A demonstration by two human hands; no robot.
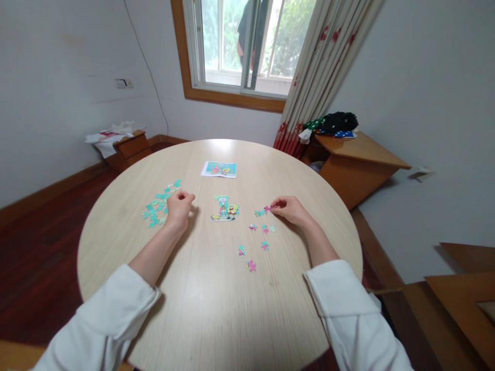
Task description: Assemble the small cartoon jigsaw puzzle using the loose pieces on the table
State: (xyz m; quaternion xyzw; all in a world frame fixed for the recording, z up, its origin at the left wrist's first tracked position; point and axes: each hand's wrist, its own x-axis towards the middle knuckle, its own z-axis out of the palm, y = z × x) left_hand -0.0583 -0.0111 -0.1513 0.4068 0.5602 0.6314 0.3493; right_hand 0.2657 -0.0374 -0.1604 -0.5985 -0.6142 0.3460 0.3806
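My right hand (291, 209) pinches a pink jigsaw puzzle piece (267, 208) at its fingertips, low over the table beside a few teal pieces (259, 213). My left hand (179, 210) is closed, thumb and fingers together, next to a loose heap of mostly teal puzzle pieces (154, 208); whatever is in it, if anything, is hidden. Between the hands lies a partly joined puzzle (223, 210) with a yellow cartoon figure on it. Several single pieces are scattered nearer to me, among them a pink one (251, 266) and a pink-and-teal one (265, 246).
Everything lies on a round pale wooden table (216, 319). A printed reference picture (218, 169) rests toward its far side. Beyond stand a window, a curtain (320, 67) and a wooden cabinet (359, 159) with cloths on top. A small wooden stand (133, 149) is at the far left.
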